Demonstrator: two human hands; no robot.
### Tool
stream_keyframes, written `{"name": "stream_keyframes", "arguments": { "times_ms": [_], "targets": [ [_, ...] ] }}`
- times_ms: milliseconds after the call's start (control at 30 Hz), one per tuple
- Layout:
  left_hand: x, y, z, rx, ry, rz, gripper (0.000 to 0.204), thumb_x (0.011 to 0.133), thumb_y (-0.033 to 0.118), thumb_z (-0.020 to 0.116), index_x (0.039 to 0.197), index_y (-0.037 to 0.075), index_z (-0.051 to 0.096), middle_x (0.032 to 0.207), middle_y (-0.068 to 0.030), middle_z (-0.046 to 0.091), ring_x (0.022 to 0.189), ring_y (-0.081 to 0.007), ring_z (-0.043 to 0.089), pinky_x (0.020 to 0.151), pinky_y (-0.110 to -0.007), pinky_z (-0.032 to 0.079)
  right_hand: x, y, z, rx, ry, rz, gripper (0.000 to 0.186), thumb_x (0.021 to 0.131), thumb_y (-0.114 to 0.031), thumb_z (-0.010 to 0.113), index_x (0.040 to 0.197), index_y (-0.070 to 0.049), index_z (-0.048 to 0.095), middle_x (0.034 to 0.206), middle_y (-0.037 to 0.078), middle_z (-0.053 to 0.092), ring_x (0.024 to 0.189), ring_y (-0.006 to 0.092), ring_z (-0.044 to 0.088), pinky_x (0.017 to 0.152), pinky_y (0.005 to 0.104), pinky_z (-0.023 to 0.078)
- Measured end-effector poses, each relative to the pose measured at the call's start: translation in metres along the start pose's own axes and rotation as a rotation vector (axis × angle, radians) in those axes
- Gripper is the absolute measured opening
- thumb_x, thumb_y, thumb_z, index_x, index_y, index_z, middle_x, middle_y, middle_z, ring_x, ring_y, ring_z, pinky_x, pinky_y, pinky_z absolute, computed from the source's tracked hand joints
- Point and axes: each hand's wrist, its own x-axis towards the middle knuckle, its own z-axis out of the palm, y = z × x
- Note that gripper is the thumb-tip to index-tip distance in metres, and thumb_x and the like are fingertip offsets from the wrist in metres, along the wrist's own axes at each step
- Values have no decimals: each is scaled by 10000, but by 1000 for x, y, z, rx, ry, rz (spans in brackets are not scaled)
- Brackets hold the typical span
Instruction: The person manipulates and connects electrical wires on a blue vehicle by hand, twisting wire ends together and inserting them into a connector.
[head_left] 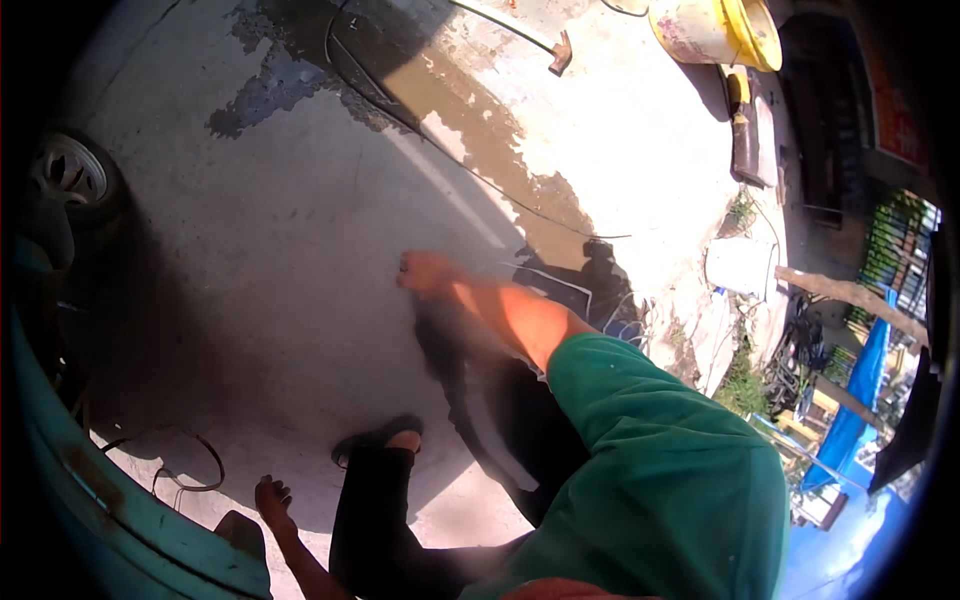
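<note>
My right hand (424,275) reaches across above the concrete floor (240,290), fingers curled; what they hold, if anything, I cannot make out. Beyond my right forearm lies a dark flat item with a white edge (575,298), partly hidden, with loops of pale cord (625,320). My left hand (273,500) hangs near the rusty turquoise vehicle body (80,460), fingers loosely bent and apart, holding nothing visible. Left of it is a dark cable loop (215,460). My sandalled foot (400,440) stands on the floor.
A wheel (75,170) is at the far left. A hammer-like tool (560,50), long black cable (450,160) and stained yellow bucket (710,30) are toward the top. At right are a white container (738,267), a wooden pole (840,292) and blue sheeting (855,400).
</note>
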Motion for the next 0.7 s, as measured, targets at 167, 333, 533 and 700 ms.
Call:
{"name": "stream_keyframes", "arguments": {
  "times_ms": [167,333,533,700],
  "targets": [
    [-125,-30,-20,67,52,-100,340,911,405,599,1100,122,613,890,-39,638,731,-178,610,645,-331,454,-49,-153,-149,613,159,413,380,773,-370,686,1048,-109,664,989,169,664,922,393,659,833,456,524],
    [-239,-42,-40,189,-107,-285,334,959,390,550,1094,91,611,866,-71,654,711,-204,641,608,-337,500,-148,-188,-119,449,346,455,363,902,-381,572,1138,-121,664,1071,150,699,985,350,666,889,440,501],
    [-292,-35,-43,349,-311,-327,338,974,381,554,1083,64,595,850,-89,669,708,-204,658,614,-353,527,-320,-159,-16,1036,598,933,315,846,-365,631,976,-92,717,973,192,713,954,354,683,830,443,531],
    [-315,12,-52,390,-338,-263,370,959,366,575,1146,47,585,930,-118,668,750,-238,665,661,-371,542,-484,-196,42,1546,713,958,326,873,-304,667,936,16,666,813,111,706,732,228,672,673,378,529]
  ]
}}
